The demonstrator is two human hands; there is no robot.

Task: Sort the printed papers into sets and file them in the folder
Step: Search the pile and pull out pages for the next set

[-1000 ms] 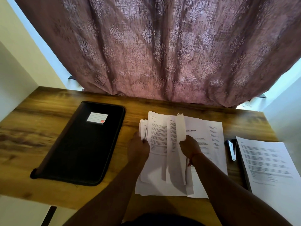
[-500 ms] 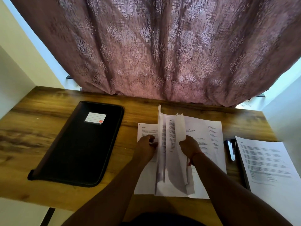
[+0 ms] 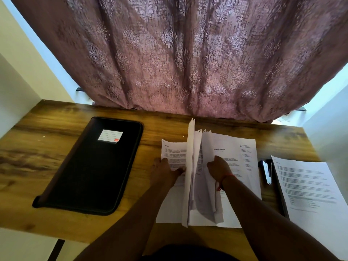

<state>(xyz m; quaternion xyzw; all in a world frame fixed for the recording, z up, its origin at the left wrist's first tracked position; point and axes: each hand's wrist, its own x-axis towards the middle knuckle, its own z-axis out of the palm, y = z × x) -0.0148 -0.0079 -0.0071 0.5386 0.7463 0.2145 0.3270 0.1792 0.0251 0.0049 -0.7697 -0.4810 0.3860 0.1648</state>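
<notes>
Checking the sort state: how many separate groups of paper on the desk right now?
2. The centre pile, fanned open between the left hand and right hand; a separate stack at the right edge, beyond the stapler. Sheets inside the pile can't be counted.

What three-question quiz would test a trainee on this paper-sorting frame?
1. True or false: the black folder lies closed on the desk.
2. What lies between the central papers and the right-hand stack? A) stapler B) mug C) phone
3. Which hand holds the sheets standing on edge?

Key: 1 true; 2 A, the stapler; 3 the right hand, while the left hand rests on the flat pages.
</notes>
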